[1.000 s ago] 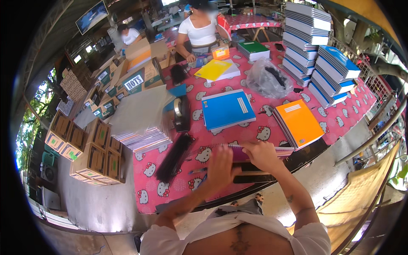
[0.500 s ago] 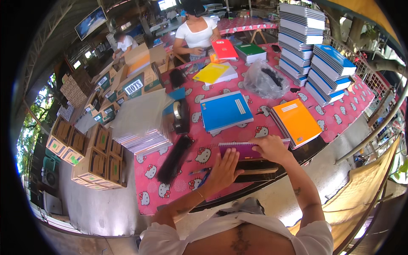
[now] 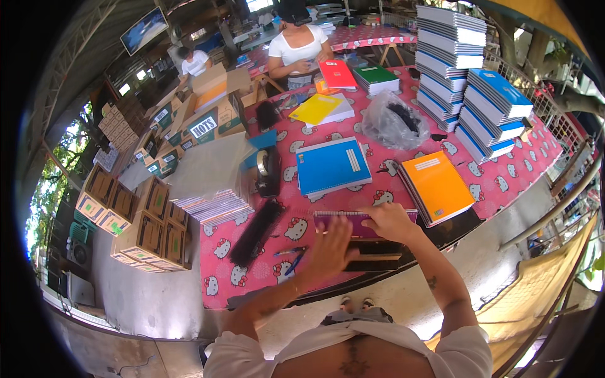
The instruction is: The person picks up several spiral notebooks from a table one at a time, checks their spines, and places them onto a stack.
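Note:
A purple spiral notebook (image 3: 358, 229) stands tilted at the near edge of the table, its wire-bound edge uppermost. My right hand (image 3: 392, 222) grips it by the upper edge, thumb on the purple cover. Slightly blurred, my left hand (image 3: 330, 251) is in front of the cover's left part with fingers spread; whether it touches the cover I cannot tell. Just below the notebook sits a dark wooden stand (image 3: 378, 257) with a lighter strip. Left of my left hand lie a blue-handled tool (image 3: 295, 263) and a bundle of thin black strands (image 3: 257, 236).
Blue notebooks (image 3: 331, 167) lie ahead, orange ones (image 3: 438, 183) to the right. Tall notebook stacks (image 3: 449, 66) rise at the back right, near a plastic bag (image 3: 391, 123). At left are a covered notebook pile (image 3: 211, 170), a tape dispenser (image 3: 269, 173) and cartons (image 3: 151, 230). A co-worker (image 3: 299, 47) stands across the table.
My left hand has shifted from lying flat on the purple cover to a lower, blurred position. The notebook and my right hand have moved slightly left, and the whole view has shifted a little.

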A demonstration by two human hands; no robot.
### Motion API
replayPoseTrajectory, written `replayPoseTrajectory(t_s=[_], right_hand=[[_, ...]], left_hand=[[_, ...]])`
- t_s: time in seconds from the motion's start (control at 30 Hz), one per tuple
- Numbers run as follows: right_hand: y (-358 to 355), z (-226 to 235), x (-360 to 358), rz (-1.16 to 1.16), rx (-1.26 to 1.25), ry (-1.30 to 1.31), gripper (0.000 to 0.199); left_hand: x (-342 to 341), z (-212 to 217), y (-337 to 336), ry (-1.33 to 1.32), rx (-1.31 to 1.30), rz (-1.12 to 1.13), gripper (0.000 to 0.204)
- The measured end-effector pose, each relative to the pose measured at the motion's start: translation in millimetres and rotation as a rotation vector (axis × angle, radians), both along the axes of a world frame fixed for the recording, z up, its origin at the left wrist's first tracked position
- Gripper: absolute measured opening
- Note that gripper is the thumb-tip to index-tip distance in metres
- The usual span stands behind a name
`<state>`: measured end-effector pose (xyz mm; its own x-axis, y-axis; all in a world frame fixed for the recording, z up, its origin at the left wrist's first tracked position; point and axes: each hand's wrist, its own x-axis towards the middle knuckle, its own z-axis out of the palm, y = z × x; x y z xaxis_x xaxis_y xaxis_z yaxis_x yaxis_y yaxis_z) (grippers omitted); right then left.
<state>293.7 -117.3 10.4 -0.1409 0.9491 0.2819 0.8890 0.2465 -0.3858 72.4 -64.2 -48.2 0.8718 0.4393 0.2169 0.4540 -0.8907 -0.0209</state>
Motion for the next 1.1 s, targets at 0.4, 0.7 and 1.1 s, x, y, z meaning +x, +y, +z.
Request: replayPoseTrajectory(t_s=[0.4, 0.7, 1.1], right_hand=[[-57.5, -20.4, 60.1, -0.160, 0.395, 0.232, 0.089], [-46.1, -85.1, 42.4, -0.049, -0.135, 1.268, 0.019], [-40.6, -79.4, 43.7, -0.084, -0.101, 1.197, 0.018]], left_hand=[[34.2, 39.5, -11.0, -0.364, 0.139, 0.123, 0.065], [49.7, 26.5, -7.6, -0.291, 0.174, 0.001, 0.070], [50.6, 14.0, -19.9, 0.090, 0.057, 0.038, 0.081]])
